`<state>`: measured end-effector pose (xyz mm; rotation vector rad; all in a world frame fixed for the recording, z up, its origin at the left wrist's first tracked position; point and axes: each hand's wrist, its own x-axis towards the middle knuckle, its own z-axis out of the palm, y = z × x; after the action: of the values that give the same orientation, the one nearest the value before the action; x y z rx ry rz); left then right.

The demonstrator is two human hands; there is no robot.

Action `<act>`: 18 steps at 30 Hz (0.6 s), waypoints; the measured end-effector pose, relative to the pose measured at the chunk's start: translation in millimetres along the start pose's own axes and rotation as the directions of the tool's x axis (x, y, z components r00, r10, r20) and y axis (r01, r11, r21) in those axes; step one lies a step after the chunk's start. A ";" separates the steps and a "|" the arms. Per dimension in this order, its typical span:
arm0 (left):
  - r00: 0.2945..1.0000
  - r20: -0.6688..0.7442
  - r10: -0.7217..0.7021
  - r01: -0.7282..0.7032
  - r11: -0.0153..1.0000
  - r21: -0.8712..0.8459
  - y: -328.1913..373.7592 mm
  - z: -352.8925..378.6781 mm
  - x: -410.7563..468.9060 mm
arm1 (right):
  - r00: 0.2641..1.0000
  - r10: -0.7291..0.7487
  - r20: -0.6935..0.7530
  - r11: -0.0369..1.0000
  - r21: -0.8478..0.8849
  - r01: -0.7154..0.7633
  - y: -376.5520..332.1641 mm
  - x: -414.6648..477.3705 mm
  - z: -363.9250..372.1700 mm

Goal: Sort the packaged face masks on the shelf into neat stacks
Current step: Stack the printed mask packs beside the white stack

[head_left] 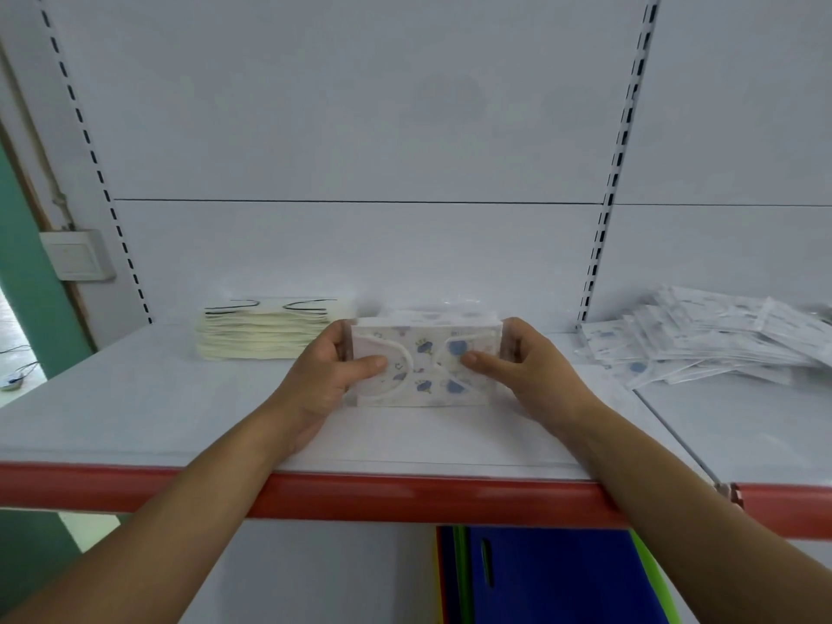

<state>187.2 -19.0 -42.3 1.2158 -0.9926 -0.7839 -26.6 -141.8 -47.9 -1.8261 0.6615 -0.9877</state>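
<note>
Both hands grip one printed mask stack point(425, 358) mid-shelf point(135, 416): left hand point(335, 371) and right hand point(524, 364) each clamp an end, thumbs flat on top, probably to square the packets' edges before release. Cream stack point(265, 331), already tidy, sits just left and farther back. The loose pile of packets point(702, 344) sprawls at far right on the next shelf bay, still unsorted; nothing blocks the reach to it.

Even, cool, diffuse light; shadows weak. Faint grey smudge of shadow on back panel point(445, 96). Soft glare streaks along red shelf edge point(405, 495). At left and right the slotted uprights point(83, 123) bow. Overall slightly soft; nearest corners blurred.
</note>
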 end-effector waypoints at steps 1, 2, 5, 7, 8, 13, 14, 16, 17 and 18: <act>1.000 0.014 -0.019 0.020 0.999 -0.036 0.0 -0.9 0.8 | 1.000 0.005 0.025 0.999 -0.052 -0.003 -3.2 -0.6 2.3; 0.999 0.030 -0.034 0.036 0.997 -0.063 0.2 -1.8 1.3 | 0.998 0.023 0.064 0.996 -0.085 -0.017 -3.9 -0.9 3.9; 0.998 0.062 -0.016 0.019 0.999 -0.039 1.1 -0.8 0.8 | 0.995 -0.006 0.103 0.999 -0.053 0.012 -10.8 -1.5 7.6; 0.999 0.035 0.024 -0.023 1.000 -0.018 0.9 0.5 1.4 | 0.997 -0.037 0.074 0.999 0.001 0.037 -12.7 0.1 7.1; 1.000 0.016 0.027 -0.026 1.000 -0.015 0.7 0.7 2.0 | 0.997 -0.029 0.069 0.999 -0.010 0.030 -11.7 -0.5 6.6; 1.000 0.022 -0.019 0.021 0.998 -0.064 -0.3 -1.9 3.4 | 0.988 0.061 0.142 0.997 -0.052 -0.054 0.3 -1.4 3.6; 0.999 0.029 -0.022 0.024 0.998 -0.061 0.1 -2.0 2.8 | 0.989 0.065 0.130 0.998 -0.033 -0.061 0.5 -2.0 2.7; 0.999 0.041 -0.032 0.034 0.998 -0.050 1.3 -0.8 2.2 | 0.992 0.076 0.102 0.997 -0.034 -0.073 0.5 -2.7 2.1; 0.999 0.039 -0.033 0.035 0.999 -0.041 1.5 0.1 2.4 | 0.992 0.086 0.090 0.995 -0.054 -0.081 0.6 -2.8 2.0; 0.999 0.030 -0.032 0.033 0.999 -0.029 1.5 0.9 2.3 | 0.993 0.093 0.076 0.993 -0.074 -0.087 -0.2 -3.3 2.3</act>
<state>187.3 -21.2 -40.4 1.2005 -0.9841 -0.8420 -26.4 -138.1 -49.5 -1.8699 0.7310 -0.8374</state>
